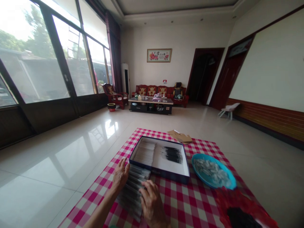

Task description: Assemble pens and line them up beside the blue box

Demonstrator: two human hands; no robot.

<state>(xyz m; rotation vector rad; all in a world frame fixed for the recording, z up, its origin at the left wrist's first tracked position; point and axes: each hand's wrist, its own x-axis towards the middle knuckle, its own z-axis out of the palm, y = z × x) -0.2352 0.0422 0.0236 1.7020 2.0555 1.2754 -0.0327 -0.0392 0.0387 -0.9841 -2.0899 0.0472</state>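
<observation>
A row of slim clear tubes (134, 186) lies side by side on the checked cloth, smeared by motion at its near end. My left hand (121, 174) is along the row's left side, fingers stretched out and pointing away from me. At the right side, my right hand (151, 199) has its fingers bent and slightly apart, touching the edge of the tubes. Just beyond sits a shallow dark-blue box (166, 173) with a white inside. Similar clear tubes (143, 152) fill its left part, and a bunch of thin black sticks (173, 154) lies at its right.
A blue bowl (194, 167) of small translucent pieces (212, 172) stands right of the box. Nearer me is a red plastic bag (223, 202) with something black in it. Flattened cardboard (180, 136) lies at the back of the pink-and-white checked cloth (187, 202).
</observation>
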